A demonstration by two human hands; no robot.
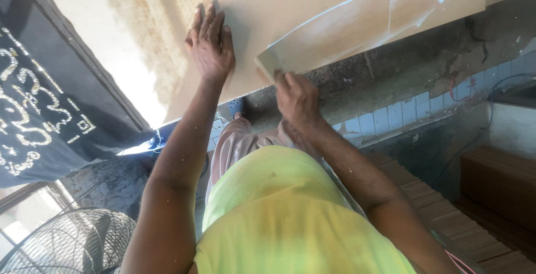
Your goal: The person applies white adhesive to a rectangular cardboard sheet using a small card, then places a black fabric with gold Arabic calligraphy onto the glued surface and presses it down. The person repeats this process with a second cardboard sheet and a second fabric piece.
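Head view, looking down past the person's yellow-green shirt [290,212] and both bare forearms; the picture appears turned, so that the floor lies toward the top and right. A large tan board [312,6], flat and pale brown, fills the upper middle; its left part is washed out by strong sunlight. Left hand [210,42]: fingers spread and extended, palm pressed flat on the face of the board near its lower edge; its grip is fully open and closed round nothing. Right hand [297,100]: fingers curled, its grip pinched on the near end of a thin, glossy film strip [357,25]; the strip runs from this hand up and to the right across the board, curving and partly lifted off the surface, its far end curled over near the top edge of the picture. The two hands lie near each other, apart, the left on the bare board and the right at the strip's lower corner. Surroundings: a dark cloth with gold stitched patterning [39,90] at the left; a wire-guarded fan [72,246] at the lower left; a row of pale blue tiles [402,112] along a rough grey cement surface at the right; brown ribbed boards [446,218] at the lower right.
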